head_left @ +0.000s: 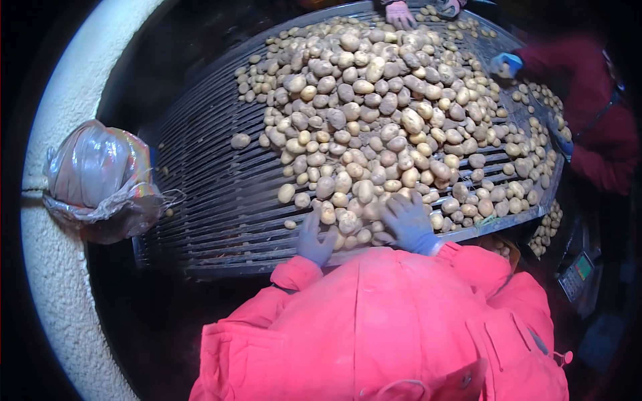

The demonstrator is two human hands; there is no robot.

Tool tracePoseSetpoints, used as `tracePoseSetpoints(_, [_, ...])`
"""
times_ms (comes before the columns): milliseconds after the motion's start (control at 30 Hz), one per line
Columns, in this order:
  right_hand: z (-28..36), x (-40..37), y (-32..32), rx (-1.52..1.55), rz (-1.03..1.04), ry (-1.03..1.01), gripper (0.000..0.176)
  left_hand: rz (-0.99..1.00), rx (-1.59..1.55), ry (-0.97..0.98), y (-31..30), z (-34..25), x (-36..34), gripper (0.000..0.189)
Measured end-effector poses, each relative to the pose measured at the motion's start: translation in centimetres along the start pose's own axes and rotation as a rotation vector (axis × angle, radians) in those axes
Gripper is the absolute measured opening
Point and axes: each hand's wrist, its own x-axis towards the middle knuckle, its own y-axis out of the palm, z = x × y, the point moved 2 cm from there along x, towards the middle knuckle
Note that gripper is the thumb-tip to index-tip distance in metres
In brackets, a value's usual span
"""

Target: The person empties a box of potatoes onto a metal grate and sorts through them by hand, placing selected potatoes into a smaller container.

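A broad heap of pale yellow-brown, rounded potatoes (pixel 374 113) is spread over a dark slatted metal belt (pixel 214 174). It fills the view from the centre out to 12 and 3 o'clock, and the near edge of the heap lies at about 6 o'clock from its middle.

At that near edge the left hand (pixel 314 237), in a blue-grey knitted glove, is laid flat with the fingers spread and nothing enclosed. It touches the outermost potatoes. Just beside it, at 3 o'clock, the right hand (pixel 408 224), gloved alike, is pressed palm-down on the pile with the fingers splayed. No potato is seen clasped, though what lies under the palm is hidden. Both sleeves belong to a bright pink padded jacket (pixel 388 321) at 6 o'clock.

The potatoes are judged to be firm, fairly heavy for their size and dusty rather than slippery. They are apt to roll along the slats and can be bruised if dropped. Each is best taken around its thickest middle, with the fingers cupped beneath.

A crumpled grey-pink plastic bag (pixel 100 180) is seen at 9 o'clock against a white curved wall (pixel 53 267). A co-worker's pink-gloved hand (pixel 400 13) is seen at 12 o'clock. A blue-gloved hand (pixel 505 65) on a dark red sleeve (pixel 588 100) is seen at 2 o'clock.
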Motion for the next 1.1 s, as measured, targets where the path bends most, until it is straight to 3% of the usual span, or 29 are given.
tracePoseSetpoints(33, [-0.7,-0.8,0.1,-0.099,-0.058,0.023,0.058,0.062,0.079,0.004,0.0,-0.2,-0.1,0.078])
tracePoseSetpoints(133, [-2.5,-2.6,-2.5,-0.222,-0.183,0.047,0.051,0.054,0.062,0.018,-0.1,-0.9,0.1,0.076])
tracePoseSetpoints(200, [-3.7,-4.1,-4.3,-0.159,-0.185,0.089,0.047,0.023,0.163,0.073,-0.2,-1.1,1.2,0.075])
tracePoseSetpoints(267, [-5.5,-6.0,-4.8,-0.099,-0.188,0.135,0.044,-0.068,0.003,-0.016,-0.3,-0.5,3.5,0.075])
tracePoseSetpoints(333, [-8.0,-8.1,-4.8,-0.253,-0.102,0.311,0.039,-0.062,-0.139,-0.053,0.2,0.6,6.5,0.075])
tracePoseSetpoints(400, [-9.9,-9.0,-4.8,-0.305,-0.138,0.333,0.038,0.084,-0.292,-0.266,3.0,3.8,8.6,0.076])
tracePoseSetpoints(433, [-10.7,-9.0,-5.0,-0.347,-0.174,0.352,0.036,0.036,-0.179,-0.178,2.7,2.7,9.4,0.081])
tracePoseSetpoints(567, [-9.8,-7.5,-6.9,-0.508,-0.363,0.558,0.034,0.122,0.049,-0.184,2.8,-1.1,11.3,0.085])
tracePoseSetpoints(633, [-6.1,-5.8,-7.5,-0.335,-0.408,0.397,0.037,0.125,0.021,-0.252,2.9,-3.7,11.6,0.084])
tracePoseSetpoints(667, [-4.9,-5.0,-6.8,-0.122,-0.160,0.429,0.042,0.123,-0.008,-0.331,2.8,-4.7,11.8,0.083])
tracePoseSetpoints(700, [-3.8,-4.8,-5.2,-0.089,-0.112,0.331,0.053,0.120,0.011,-0.254,3.2,-4.5,11.9,0.079])
tracePoseSetpoints(733, [-3.5,-4.6,-4.1,-0.095,-0.113,0.333,0.053,0.120,0.007,-0.249,3.2,-4.6,12.2,0.079])
tracePoseSetpoints(800, [-3.1,-4.5,-2.6,-0.229,-0.098,0.244,0.066,0.260,0.007,-0.156,3.3,-4.6,12.3,0.073])
tracePoseSetpoints(833, [-3.9,-4.7,-2.3,-0.184,0.047,0.283,0.071,0.259,0.008,-0.156,3.4,-4.0,12.3,0.073])
tracePoseSetpoints(900, [-5.0,-5.6,-3.2,-0.165,-0.001,0.238,0.068,0.285,-0.528,-0.148,3.6,-2.5,11.9,0.067])
tracePoseSetpoints(933, [-5.7,-5.8,-4.0,-0.153,-0.046,0.187,0.066,0.280,-0.525,-0.145,3.2,-2.3,12.0,0.067])
tracePoseSetpoints(1000, [-7.0,-6.4,-6.0,-0.158,0.011,0.225,0.048,0.226,-0.980,-0.254,2.5,-1.7,11.5,0.067])
tracePoseSetpoints(1033, [-8.2,-6.7,-6.2,-0.199,-0.023,0.238,0.046,0.265,-1.237,-0.484,1.4,-3.1,11.1,0.061])
tracePoseSetpoints(1100, [-11.6,-8.1,-7.3,-0.363,-0.078,0.277,0.043,0.305,-1.408,-0.486,0.4,-3.6,10.5,0.060])
